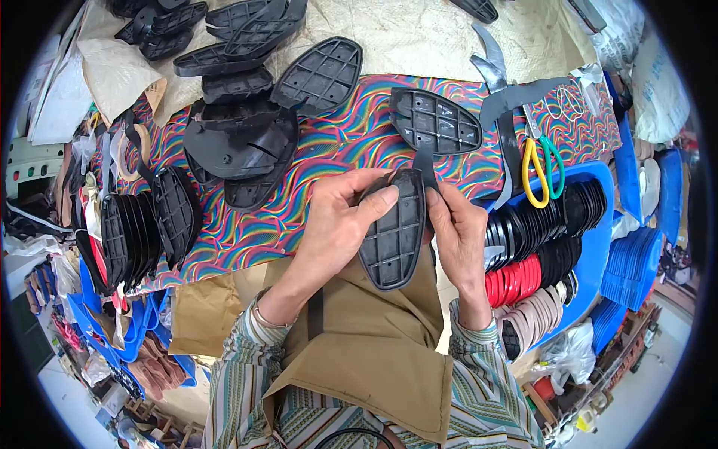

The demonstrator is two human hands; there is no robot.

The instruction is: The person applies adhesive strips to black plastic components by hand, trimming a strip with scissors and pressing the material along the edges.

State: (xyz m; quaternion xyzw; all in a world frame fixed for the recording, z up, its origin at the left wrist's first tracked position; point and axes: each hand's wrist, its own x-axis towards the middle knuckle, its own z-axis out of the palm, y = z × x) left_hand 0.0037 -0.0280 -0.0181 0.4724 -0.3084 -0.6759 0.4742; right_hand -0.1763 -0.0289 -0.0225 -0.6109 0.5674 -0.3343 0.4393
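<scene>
Above my lap I hold a black shoe sole piece (393,243) with a ribbed grid on its face, its narrower end pointing down toward me. My left hand (340,217) is closed on its upper left edge, the thumb pressed on the top end. Between the thumb and fingers of my right hand (458,228) is a dark flat strip (424,161), which runs up beside the sole piece's upper right edge. Just beyond my hands, a similar black sole piece (436,121) lies grid side up on the patterned cloth (336,150).
Black sole pieces (243,142) are piled at the back left, and others (131,236) stand in a row at left. Scissors (544,172) with yellow and green handles lie at right. Beside my right arm, a blue bin (598,254) holds rows of black, red and beige pieces.
</scene>
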